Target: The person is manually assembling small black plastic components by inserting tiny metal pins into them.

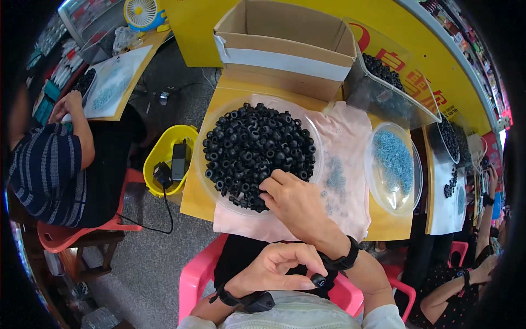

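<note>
My right hand (296, 204) reaches to the near right edge of a heap of small black ring-like plastic parts (257, 145) in a wide clear round tray (319, 143). Its fingers are curled together against the heap, and whatever is between them is hidden. Close to my body, my left hand (276, 268) pinches one small black part (318, 280) between thumb and fingertips. Right of the tray, small clear bluish pieces (335, 176) lie scattered on a pink cloth (353, 137). More of them (393, 159) fill a clear oval container (390, 202).
An open cardboard box (285, 52) and a clear bin (378, 98) with black parts stand behind. A yellow bucket (155, 151) holding a black adapter is left of the table. People work at side tables (134, 63) on the left and right (438, 216).
</note>
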Available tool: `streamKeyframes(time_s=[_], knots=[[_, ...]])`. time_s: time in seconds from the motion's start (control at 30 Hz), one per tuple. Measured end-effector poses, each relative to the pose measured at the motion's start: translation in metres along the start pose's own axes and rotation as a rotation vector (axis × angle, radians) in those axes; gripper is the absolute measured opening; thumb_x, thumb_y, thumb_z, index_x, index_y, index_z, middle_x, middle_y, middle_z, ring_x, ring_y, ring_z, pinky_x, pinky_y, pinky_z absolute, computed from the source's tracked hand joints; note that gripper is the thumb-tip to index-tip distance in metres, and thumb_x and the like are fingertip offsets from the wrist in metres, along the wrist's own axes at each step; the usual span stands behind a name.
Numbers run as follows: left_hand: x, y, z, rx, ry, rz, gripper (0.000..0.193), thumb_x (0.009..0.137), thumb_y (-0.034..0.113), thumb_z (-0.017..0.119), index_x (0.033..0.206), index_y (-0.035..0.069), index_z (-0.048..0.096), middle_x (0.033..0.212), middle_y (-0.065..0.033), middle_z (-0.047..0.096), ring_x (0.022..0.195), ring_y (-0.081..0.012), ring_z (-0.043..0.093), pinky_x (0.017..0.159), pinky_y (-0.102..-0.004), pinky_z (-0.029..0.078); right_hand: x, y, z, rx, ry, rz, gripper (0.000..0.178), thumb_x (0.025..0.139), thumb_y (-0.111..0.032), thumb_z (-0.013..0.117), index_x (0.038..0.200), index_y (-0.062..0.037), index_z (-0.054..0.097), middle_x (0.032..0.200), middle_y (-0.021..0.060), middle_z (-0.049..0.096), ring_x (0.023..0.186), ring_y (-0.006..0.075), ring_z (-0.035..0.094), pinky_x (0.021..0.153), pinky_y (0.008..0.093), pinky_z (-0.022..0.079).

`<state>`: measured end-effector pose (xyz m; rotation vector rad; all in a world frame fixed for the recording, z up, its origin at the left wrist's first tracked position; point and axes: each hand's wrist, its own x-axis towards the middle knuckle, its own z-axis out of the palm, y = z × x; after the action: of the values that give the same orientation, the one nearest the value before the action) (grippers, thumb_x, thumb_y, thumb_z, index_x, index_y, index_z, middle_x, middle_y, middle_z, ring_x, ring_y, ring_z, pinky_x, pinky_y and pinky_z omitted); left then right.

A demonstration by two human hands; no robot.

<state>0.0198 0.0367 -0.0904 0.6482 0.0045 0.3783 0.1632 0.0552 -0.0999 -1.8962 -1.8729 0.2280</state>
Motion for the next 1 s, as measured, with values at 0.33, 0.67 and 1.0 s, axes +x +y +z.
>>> streamKeyframes(time_s=[0.33, 0.67, 1.0], knots=[[0.002, 0.003, -0.008, -0.043, -0.016, -0.011, 0.025, 0.082, -0.008, 0.066, 0.106, -0.003, 0.063, 0.1, -0.0096, 0.06, 0.09, -0.0156, 0.055, 0.087, -0.0295, 0.044, -0.015, 0.009, -0.045, 0.727, -0.084, 0.247, 0.016, 0.082, -0.006, 0.069, 0.096, -0.0009, 0.062, 0.089, 0.0056, 0.066, 0.074, 0.0146, 0.065, 0.059, 0.0274, 0.052], [0.032, -0.008, -0.007, 0.039, 0.329, 0.097, 0.015, 0.09, 0.004, 0.06, 0.104, -0.001, 0.056, 0.094, -0.0127, 0.065, 0.079, -0.0176, 0.066, 0.077, -0.0311, 0.054, -0.08, 0.034, -0.088, 1.13, 0.052, 0.526, 0.02, 0.086, -0.002, 0.067, 0.105, 0.003, 0.064, 0.092, 0.0028, 0.065, 0.069, 0.0047, 0.061, 0.059, 0.0175, 0.051], [0.063, -0.033, -0.004, 0.029, 0.326, -0.058, 0.02, 0.094, 0.007, 0.057, 0.112, -0.002, 0.055, 0.103, -0.0158, 0.066, 0.086, -0.0191, 0.067, 0.079, -0.0309, 0.055, -0.108, 0.049, -0.099, 1.141, 0.142, 0.532, 0.023, 0.091, -0.004, 0.063, 0.113, 0.0004, 0.065, 0.101, 0.004, 0.065, 0.074, 0.0031, 0.061, 0.061, 0.017, 0.051]])
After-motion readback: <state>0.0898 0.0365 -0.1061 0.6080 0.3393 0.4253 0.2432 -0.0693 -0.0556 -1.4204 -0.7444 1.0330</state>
